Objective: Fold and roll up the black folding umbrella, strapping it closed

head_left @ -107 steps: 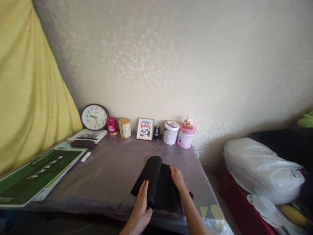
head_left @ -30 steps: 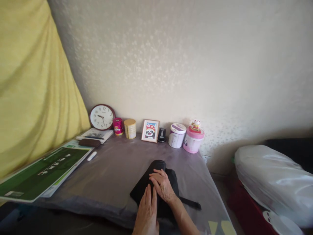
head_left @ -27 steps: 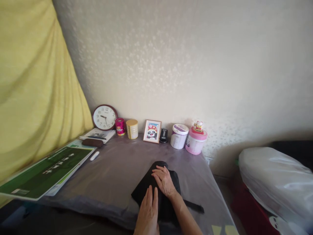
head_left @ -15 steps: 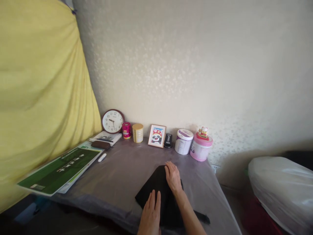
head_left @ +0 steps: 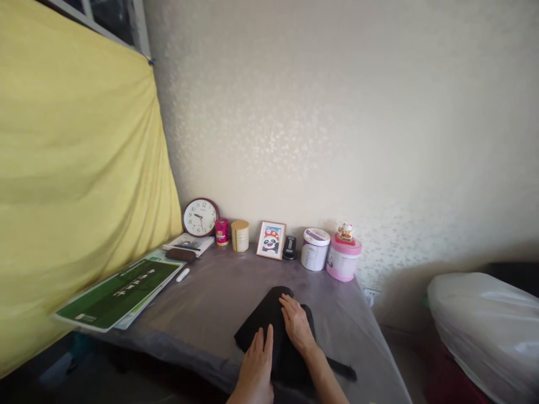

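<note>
A piece of black cloth (head_left: 269, 306) lies near the front edge of the table, and a narrow black strip (head_left: 342, 368) sticks out from it to the right. My right hand (head_left: 296, 322) rests on the cloth's upper right part, fingers stretched out and pointing up and left. On the lower left part lies my left hand (head_left: 257, 359), its fingers straight and the thumb side facing right. Both palms face down onto the cloth, and my forearms cover some of it. What kind of cloth article this is, I cannot make out.
Along the wall stand a clock (head_left: 201, 217), a pink can (head_left: 222, 232), a yellow-lidded jar (head_left: 240, 235), a framed panda picture (head_left: 271, 240), a black device (head_left: 289, 247) and two round tubs (head_left: 315, 249). Green sheets (head_left: 122, 294) lie left. A plastic-covered bundle (head_left: 484, 325) sits right of the table.
My right hand has shifted slightly left and down on the cloth, whose top right part now shows a raised fold. My left hand stays on it. The camera view has tilted up a little.
</note>
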The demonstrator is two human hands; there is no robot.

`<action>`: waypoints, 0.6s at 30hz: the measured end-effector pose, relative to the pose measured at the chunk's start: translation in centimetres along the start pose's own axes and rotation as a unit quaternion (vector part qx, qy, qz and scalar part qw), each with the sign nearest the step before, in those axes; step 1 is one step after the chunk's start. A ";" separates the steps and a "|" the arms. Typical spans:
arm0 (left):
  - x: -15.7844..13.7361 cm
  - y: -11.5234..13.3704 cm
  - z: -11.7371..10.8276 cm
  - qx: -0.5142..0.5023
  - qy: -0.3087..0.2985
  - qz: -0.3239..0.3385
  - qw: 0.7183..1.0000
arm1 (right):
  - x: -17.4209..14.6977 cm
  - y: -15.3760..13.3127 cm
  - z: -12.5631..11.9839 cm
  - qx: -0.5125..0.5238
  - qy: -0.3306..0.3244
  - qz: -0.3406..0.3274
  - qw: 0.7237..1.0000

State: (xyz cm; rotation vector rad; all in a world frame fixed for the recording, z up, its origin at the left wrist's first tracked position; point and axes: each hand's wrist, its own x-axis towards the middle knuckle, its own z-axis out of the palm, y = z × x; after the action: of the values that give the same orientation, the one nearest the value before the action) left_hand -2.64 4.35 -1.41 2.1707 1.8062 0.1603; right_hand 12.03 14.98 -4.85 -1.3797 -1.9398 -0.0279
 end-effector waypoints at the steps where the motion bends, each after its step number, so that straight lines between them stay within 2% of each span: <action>1: -0.1 0.0 0.0 0.004 0.004 -0.002 1.000 | -0.6 0.3 -0.2 -0.007 -0.004 0.015 1.000; 5: -0.4 0.2 0.0 0.012 0.022 -0.005 1.000 | -2.6 1.4 -1.3 -0.028 -0.001 0.103 0.994; 11: -0.6 -0.5 0.0 -0.047 0.063 0.009 0.997 | -4.9 1.7 -2.0 0.026 -0.014 0.121 0.992; 15: -0.6 -1.7 -2.0 -0.194 0.048 0.021 0.980 | -5.1 2.3 -2.8 0.104 -0.002 0.162 0.981; 18: -0.9 -2.8 -4.4 -0.234 0.046 0.052 0.970 | -5.0 3.2 -4.0 0.167 0.039 0.225 0.959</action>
State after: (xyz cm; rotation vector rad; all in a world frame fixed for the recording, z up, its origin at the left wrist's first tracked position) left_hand -6.66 4.66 2.00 1.9390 1.5052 0.6520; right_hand 17.60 10.65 -5.99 -1.5237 -1.4453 0.4344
